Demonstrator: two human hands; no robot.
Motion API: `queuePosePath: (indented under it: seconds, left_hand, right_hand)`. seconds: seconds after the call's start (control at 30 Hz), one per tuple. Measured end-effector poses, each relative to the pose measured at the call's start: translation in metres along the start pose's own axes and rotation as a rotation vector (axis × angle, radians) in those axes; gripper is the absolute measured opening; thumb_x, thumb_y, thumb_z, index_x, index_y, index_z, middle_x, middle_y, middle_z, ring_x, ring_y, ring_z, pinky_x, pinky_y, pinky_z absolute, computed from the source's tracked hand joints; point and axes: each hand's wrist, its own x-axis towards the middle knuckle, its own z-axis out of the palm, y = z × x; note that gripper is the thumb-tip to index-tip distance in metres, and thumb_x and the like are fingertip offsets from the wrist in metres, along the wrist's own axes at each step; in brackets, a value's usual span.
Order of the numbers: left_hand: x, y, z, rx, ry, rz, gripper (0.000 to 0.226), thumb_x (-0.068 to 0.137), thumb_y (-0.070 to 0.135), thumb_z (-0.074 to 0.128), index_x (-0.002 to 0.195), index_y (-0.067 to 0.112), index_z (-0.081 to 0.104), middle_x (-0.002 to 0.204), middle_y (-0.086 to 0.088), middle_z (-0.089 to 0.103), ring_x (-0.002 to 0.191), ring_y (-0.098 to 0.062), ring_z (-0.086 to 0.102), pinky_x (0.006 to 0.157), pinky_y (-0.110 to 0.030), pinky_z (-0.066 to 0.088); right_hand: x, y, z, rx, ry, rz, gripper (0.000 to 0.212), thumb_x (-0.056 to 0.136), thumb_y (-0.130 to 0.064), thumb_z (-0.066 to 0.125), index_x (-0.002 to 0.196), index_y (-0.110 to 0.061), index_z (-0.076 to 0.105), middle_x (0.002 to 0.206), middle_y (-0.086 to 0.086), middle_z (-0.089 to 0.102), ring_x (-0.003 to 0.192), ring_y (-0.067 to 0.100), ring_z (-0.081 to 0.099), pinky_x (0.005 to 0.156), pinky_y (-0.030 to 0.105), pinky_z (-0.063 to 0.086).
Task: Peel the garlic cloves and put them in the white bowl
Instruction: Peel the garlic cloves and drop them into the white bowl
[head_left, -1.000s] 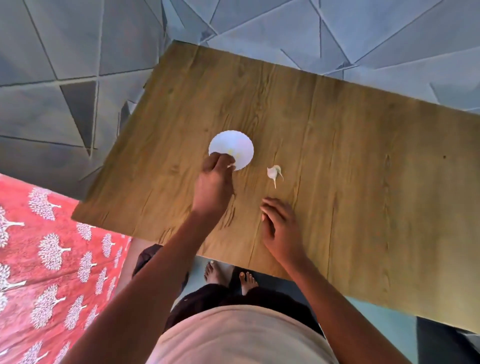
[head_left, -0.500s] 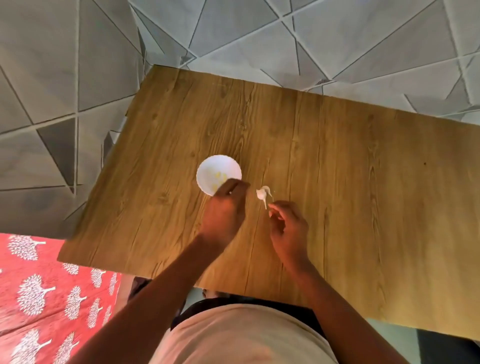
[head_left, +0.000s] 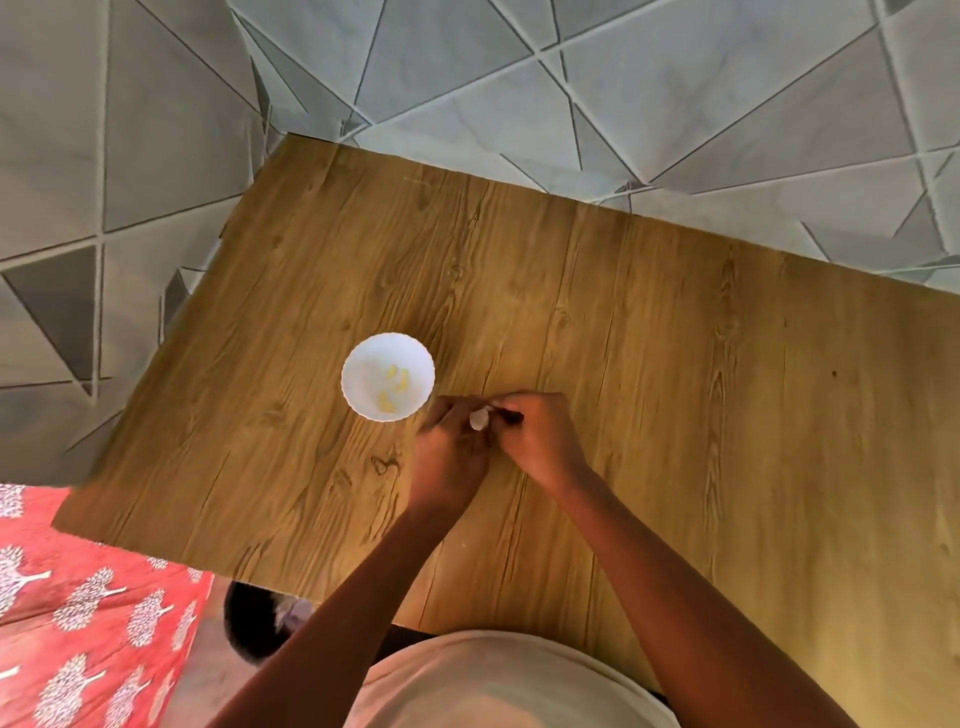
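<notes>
A small white bowl (head_left: 358, 364) stands on the wooden table (head_left: 675, 389), left of centre, with a few peeled yellowish garlic cloves (head_left: 390, 387) inside. Just right of the bowl my two hands meet over the table. A white, unpeeled garlic clove (head_left: 479, 418) shows between them. My left hand (head_left: 451, 451) and my right hand (head_left: 540, 441) both pinch it with their fingertips. Most of the clove is hidden by the fingers.
The table's left and far edges drop off to a grey floor with triangular tiles (head_left: 467, 78). A red cloth with white tree prints (head_left: 78, 613) lies on the floor at the lower left, beside the table's near edge.
My left hand left the bowl and moved right. My right hand reached forward to the clove that lay on the table. Both hands now hold it together.
</notes>
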Motion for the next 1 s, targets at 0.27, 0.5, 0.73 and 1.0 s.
queuePosePath:
  seconds: [0.27, 0.5, 0.73, 1.0]
  left_hand:
    - [-0.007, -0.008, -0.010, -0.155, -0.095, 0.028, 0.023, 0.095, 0.010, 0.072, 0.118, 0.009, 0.074, 0.106, 0.001, 0.077, 0.096, -0.008, 0.073, 0.081, -0.037, 0.063]
    - [-0.003, -0.012, -0.015, -0.136, -0.148, 0.144, 0.029, 0.083, -0.006, 0.079, 0.109, 0.007, 0.078, 0.110, -0.001, 0.078, 0.099, -0.006, 0.073, 0.084, -0.021, 0.058]
    - [0.003, -0.021, -0.018, -0.160, -0.164, 0.139, 0.031, 0.085, -0.004, 0.078, 0.113, 0.010, 0.078, 0.111, 0.001, 0.077, 0.102, -0.008, 0.073, 0.086, -0.024, 0.059]
    - [0.014, -0.022, -0.011, -0.091, -0.136, 0.121, 0.023, 0.084, 0.000, 0.079, 0.104, 0.011, 0.074, 0.096, 0.001, 0.073, 0.086, -0.011, 0.071, 0.073, -0.033, 0.059]
  right_hand:
    - [-0.015, -0.001, -0.003, 0.092, 0.048, 0.027, 0.020, 0.079, -0.009, 0.085, 0.098, -0.008, 0.080, 0.085, 0.004, 0.077, 0.068, 0.009, 0.073, 0.064, 0.028, 0.062]
    - [-0.005, -0.004, -0.009, -0.150, -0.026, -0.118, 0.010, 0.073, -0.015, 0.077, 0.076, -0.006, 0.073, 0.063, 0.005, 0.065, 0.051, 0.016, 0.059, 0.048, 0.031, 0.051]
    - [-0.001, 0.000, -0.003, -0.170, -0.018, -0.113, 0.009, 0.075, -0.007, 0.078, 0.084, -0.006, 0.074, 0.068, 0.005, 0.067, 0.056, 0.016, 0.061, 0.051, 0.034, 0.054]
    - [-0.003, 0.000, 0.004, -0.040, 0.090, -0.027, 0.010, 0.078, -0.011, 0.079, 0.087, -0.007, 0.078, 0.079, 0.007, 0.072, 0.062, 0.013, 0.068, 0.058, 0.030, 0.059]
